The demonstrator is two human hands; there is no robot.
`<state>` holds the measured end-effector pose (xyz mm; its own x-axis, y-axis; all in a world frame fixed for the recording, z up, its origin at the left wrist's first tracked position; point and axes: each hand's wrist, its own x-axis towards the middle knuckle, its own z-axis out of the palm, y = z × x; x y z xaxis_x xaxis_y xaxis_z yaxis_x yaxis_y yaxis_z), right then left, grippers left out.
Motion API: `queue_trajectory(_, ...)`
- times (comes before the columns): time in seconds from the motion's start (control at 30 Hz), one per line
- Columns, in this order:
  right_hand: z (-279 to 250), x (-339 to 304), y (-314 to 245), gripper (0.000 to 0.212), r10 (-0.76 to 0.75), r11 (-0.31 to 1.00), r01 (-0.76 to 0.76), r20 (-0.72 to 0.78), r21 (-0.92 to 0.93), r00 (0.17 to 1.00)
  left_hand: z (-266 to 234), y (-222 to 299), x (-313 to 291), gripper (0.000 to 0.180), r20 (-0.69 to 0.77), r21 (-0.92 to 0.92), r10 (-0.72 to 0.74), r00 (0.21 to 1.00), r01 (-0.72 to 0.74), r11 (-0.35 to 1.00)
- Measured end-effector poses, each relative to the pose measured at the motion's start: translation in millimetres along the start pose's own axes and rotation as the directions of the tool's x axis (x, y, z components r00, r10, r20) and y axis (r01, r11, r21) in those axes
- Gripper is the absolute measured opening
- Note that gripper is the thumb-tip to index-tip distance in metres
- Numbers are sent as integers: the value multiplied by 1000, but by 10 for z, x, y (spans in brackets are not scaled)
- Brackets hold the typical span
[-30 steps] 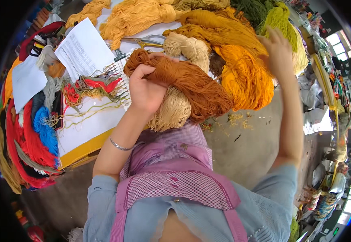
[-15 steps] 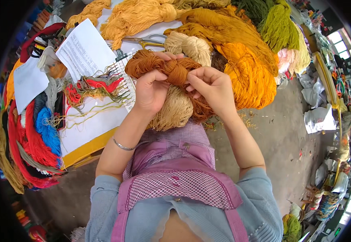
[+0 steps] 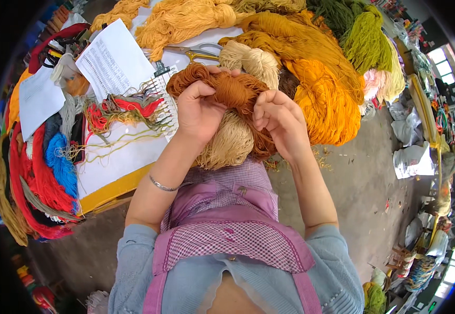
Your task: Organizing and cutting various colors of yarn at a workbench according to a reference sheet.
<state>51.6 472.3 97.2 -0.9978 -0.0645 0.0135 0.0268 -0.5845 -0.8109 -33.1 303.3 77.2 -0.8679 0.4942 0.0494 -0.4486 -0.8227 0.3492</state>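
Observation:
A rust-brown hank of yarn (image 3: 233, 93), bulging at its middle, is gripped by my left hand (image 3: 200, 116), with the thumb on the near side and the fingertips over the far side. At the hank's right end, my right hand (image 3: 285, 119) has its fingers curled and the thumb pressed to them. Any strand in that pinch is too fine to make out. Beneath the brown hank hangs a loose cream hank (image 3: 230, 142), and a second, tied cream hank (image 3: 263, 64) lies just beyond.
Scissors (image 3: 201, 52) lie behind the hanks. Orange yarn (image 3: 328, 107) and olive-green yarn (image 3: 366, 44) are heaped on the right. Left are a printed sheet (image 3: 113, 60), a spiral notebook (image 3: 169, 102), mixed strands (image 3: 125, 112) and red yarn (image 3: 44, 178) over the table edge (image 3: 113, 189).
My right hand has shifted a little right and turned, its fingers more curled beside the hank. The hank's middle now shows broader and rounder. My left hand keeps its hold.

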Motion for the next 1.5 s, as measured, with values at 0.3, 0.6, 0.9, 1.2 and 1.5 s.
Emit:
queue_trajectory(0.3, 72, -4, 36, 8, -100, 882, 0, -186, -470, 977, 69, -34, -48, 33, 79, 136, 61, 995, -71, 988)
queue_trajectory(0.6, 46, -113, 31, 6, -36, 999, 36, 4, 5, 999, 103, -39, 14, 20, -68, 155, -9, 998, 20, 988)
queue_trajectory(0.9, -1061, -1332, 10, 9, -155, 513, -287, -416, -809, 896, -47, 417, 624, 31, -249, 439, 319, 914, -187, 879)
queue_trajectory(1.2, -3723, -4584, -311, 34, -91, -600, -688, -819, -409, 566, -513, 557, 893, 63, 261, 961, 386, 885, -201, -189)
queue_trajectory(1.5, 328, -911, -268, 11, 345, 482, -232, -61, -845, 937, 231, -20, -801, 36, 308, 920, -330, 892, -190, 343)
